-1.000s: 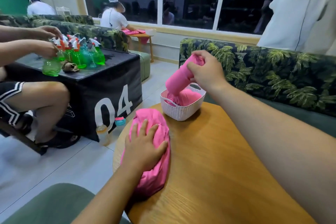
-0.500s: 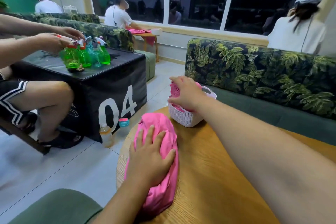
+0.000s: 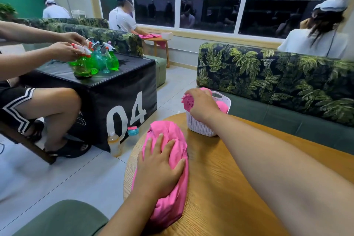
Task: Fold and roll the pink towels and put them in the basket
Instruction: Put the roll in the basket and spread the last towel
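Observation:
A white woven basket (image 3: pixel 201 128) stands at the far edge of the round wooden table (image 3: pixel 220 188). My right hand (image 3: pixel 203 106) grips a rolled pink towel (image 3: pixel 188 103), its spiral end showing, pushed down into the basket's left side. Another pink towel (image 3: pixel 222 105) lies inside the basket behind my hand. My left hand (image 3: pixel 159 166) rests flat, fingers spread, on a loose bundle of pink towels (image 3: pixel 170 193) at the table's left edge.
A leaf-patterned sofa (image 3: pixel 277 86) runs behind the table. To the left a black box marked 04 (image 3: pixel 115 101) carries green spray bottles (image 3: pixel 95 63), handled by a seated person. Two bottles (image 3: pixel 115 143) stand on the floor beside the table. Other people sit further back.
My right hand has brought the rolled towel down from above the basket into it. My left hand has stayed on the loose pink bundle. The camera view has shifted closer.

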Motion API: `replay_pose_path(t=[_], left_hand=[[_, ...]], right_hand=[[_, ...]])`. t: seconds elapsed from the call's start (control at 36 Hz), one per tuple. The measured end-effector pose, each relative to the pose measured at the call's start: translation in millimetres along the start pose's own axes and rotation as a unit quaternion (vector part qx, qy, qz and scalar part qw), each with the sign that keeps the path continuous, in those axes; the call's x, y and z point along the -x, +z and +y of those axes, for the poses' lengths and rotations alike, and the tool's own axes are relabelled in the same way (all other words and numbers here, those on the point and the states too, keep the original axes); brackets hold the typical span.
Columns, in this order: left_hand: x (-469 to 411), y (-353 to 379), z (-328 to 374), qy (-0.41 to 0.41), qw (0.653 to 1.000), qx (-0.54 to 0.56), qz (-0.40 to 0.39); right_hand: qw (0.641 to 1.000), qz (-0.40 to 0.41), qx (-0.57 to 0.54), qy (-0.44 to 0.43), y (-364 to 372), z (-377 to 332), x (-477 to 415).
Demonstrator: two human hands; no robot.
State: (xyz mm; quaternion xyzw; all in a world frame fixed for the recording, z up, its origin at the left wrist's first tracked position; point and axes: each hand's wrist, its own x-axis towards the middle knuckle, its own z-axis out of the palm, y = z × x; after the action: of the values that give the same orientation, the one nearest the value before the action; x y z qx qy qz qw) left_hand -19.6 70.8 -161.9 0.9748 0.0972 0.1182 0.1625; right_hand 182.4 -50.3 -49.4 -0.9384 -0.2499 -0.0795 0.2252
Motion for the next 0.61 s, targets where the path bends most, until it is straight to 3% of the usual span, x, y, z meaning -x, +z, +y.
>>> replay_pose_path(t=[0.33,0.47,0.61], left_hand=[[1.9,2.2,-1.8,0.015,1.0,0.002,-0.014],[14.4,10.0,14.0,0.09,0.996,-0.007,-0.01],[35.4,18.1,48.0,0.145,0.989,-0.008,-0.014]], right_hand=[[0.998,-0.047,0.046,-0.001,-26.0,5.7,33.8],[0.997,0.013,0.029,-0.069,-23.0,4.9,77.7],[0.996,0.007,0.044,-0.074,-29.2,16.4,126.6]])
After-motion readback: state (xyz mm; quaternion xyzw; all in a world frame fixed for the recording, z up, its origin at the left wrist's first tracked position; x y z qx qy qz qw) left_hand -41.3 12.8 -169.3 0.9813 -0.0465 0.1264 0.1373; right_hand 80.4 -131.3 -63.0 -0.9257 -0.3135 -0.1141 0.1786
